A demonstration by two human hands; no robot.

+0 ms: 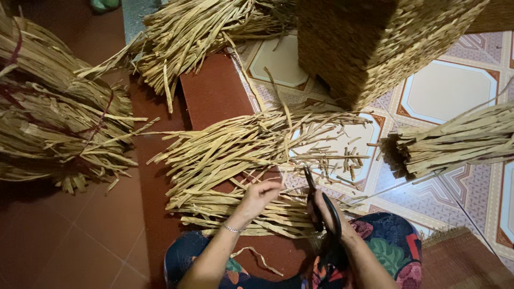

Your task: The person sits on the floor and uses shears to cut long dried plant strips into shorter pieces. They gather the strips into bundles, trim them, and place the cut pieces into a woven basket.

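left hand (pixel 259 195) pinching dried straw strips (pixel 241 155) just in front of my knees | right hand (pixel 327 214) gripping black scissors (pixel 317 200), blades close beside left fingertips | risk: nicked finger, or uneven cut if strips slip | woven basket (pixel 369 48) beyond strips

My left hand (pixel 261 194) and right hand (pixel 326 211), which grips black scissors (pixel 321 200), sit hemmed in by the loose pile of dried strips (pixel 241 150) spread just ahead of them on the floor (pixel 69 241). Beyond that pile, the woven basket (pixel 369 48) blocks the far middle. A tied bundle (pixel 53 118) fills the left edge, another heap (pixel 198 32) the far side, and a third bundle (pixel 460 139) the right. I see open passage over the red tiles at the near left corner and over the patterned tiles (pixel 455 91) between basket and right bundle.
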